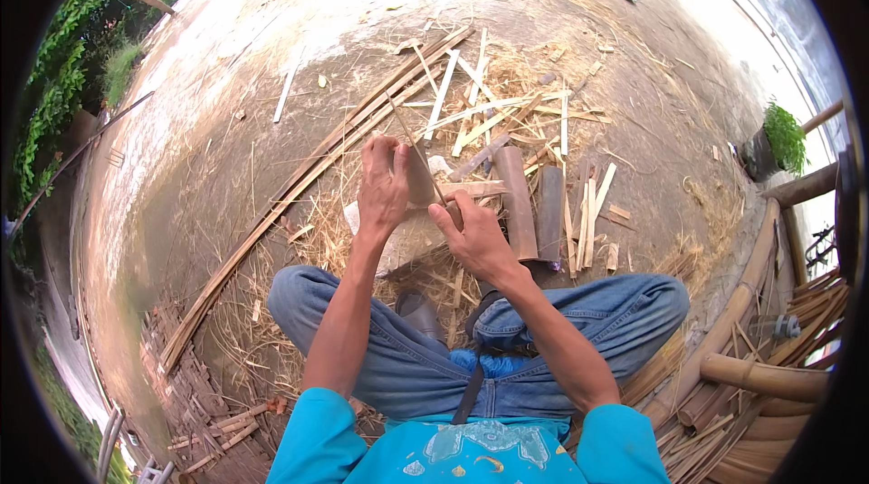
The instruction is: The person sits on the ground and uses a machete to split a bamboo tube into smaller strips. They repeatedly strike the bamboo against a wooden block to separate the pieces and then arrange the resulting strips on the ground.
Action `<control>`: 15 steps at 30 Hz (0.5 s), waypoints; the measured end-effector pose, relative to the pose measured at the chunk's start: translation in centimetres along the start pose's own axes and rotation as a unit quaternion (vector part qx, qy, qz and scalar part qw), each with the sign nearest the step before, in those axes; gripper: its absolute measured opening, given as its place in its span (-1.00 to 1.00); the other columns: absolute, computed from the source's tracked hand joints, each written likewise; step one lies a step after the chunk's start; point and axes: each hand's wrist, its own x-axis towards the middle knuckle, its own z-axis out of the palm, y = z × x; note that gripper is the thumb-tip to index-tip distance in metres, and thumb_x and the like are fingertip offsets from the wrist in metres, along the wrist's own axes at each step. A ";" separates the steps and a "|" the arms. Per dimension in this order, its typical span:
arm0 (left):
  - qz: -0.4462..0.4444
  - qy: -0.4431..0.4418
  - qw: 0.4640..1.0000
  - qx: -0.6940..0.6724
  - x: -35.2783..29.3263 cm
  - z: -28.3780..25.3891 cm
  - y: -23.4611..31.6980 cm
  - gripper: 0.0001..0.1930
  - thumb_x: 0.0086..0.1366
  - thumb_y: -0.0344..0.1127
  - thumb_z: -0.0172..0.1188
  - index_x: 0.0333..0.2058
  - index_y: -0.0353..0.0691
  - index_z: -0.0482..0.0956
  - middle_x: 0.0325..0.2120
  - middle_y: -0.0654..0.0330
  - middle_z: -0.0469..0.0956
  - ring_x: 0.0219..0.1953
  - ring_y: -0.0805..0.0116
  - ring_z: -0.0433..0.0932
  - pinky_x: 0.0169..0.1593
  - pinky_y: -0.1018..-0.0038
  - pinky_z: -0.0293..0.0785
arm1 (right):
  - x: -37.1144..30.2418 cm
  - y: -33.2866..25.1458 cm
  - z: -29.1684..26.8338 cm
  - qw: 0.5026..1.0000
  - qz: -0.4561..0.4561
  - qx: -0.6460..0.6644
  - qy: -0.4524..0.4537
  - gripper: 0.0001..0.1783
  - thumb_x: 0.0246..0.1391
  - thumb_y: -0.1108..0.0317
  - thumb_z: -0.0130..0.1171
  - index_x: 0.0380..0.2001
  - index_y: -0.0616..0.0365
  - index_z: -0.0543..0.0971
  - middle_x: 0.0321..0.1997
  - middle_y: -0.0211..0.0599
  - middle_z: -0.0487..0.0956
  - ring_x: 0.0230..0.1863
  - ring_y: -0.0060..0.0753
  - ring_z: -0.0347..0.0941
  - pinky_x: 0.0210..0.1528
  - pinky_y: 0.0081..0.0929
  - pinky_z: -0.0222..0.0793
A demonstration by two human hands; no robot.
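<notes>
In front of the seated person's knees, the thin strip stands between the two hands, its long axis slanting from upper left down to the right hand. That hand is nearer, its thumb and forefinger pinched on the strip's lower end, while the upper end points away past the left hand. The left fingers curl beside a brown piece; whether they grip it cannot be told. A brown tube lies to the right. No brand, label or writing can be read.
</notes>
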 end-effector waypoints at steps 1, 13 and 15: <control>0.017 0.010 1.000 0.003 0.0 0.1 -0.1 -0.62 0.58 0.10 -0.16 0.01 -0.08 0.37 0.08 0.00 0.35 -0.04 -0.08 0.59 -0.02 0.00 0.60 | 0.0 0.1 0.2 1.000 -0.004 -0.003 0.005 -0.57 0.39 0.07 0.13 -0.14 0.33 0.51 -0.58 -0.17 0.46 -0.54 -0.33 0.38 -0.41 -0.27 0.31; 0.009 0.015 1.000 0.000 0.2 0.5 -0.6 -0.64 0.60 0.05 -0.20 -0.03 -0.12 0.35 0.01 -0.01 0.31 -0.12 -0.11 0.58 -0.06 -0.03 0.55 | -0.4 -0.4 0.6 1.000 -0.010 0.005 -0.013 -0.55 0.41 0.08 0.09 -0.11 0.37 0.46 -0.52 -0.02 0.55 -0.49 -0.10 0.49 -0.35 -0.19 0.37; 0.002 0.006 1.000 -0.002 0.1 0.3 -0.2 -0.65 0.60 0.03 -0.21 -0.01 -0.13 0.35 -0.01 -0.01 0.32 -0.09 -0.09 0.57 -0.02 -0.02 0.53 | -0.3 -0.7 0.4 1.000 0.005 -0.001 -0.026 -0.54 0.41 0.07 0.07 -0.10 0.38 0.46 -0.51 0.02 0.56 -0.47 -0.01 0.51 -0.34 -0.15 0.38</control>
